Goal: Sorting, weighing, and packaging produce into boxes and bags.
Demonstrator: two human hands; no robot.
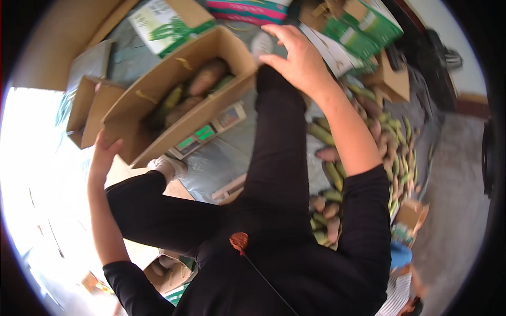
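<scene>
An open cardboard box stands tilted across the upper left, with several oblong vegetables in it, brownish-pink and green; their exact kind I cannot make out. My left hand grips the box at its near left corner, fingers hidden partly behind the wall. Beyond the box's right end my right hand is raised above my knee, thumb and fingers spread, nothing in it. Against the near side of the box shows a scale with lit green displays; how the box rests on it is hidden.
A large heap of green and brownish vegetables covers the floor at the right. Green-and-white cartons stand at the far side. Another open box is at the left, and a small box with vegetables near my left side. Another person's striped sleeve shows lower right.
</scene>
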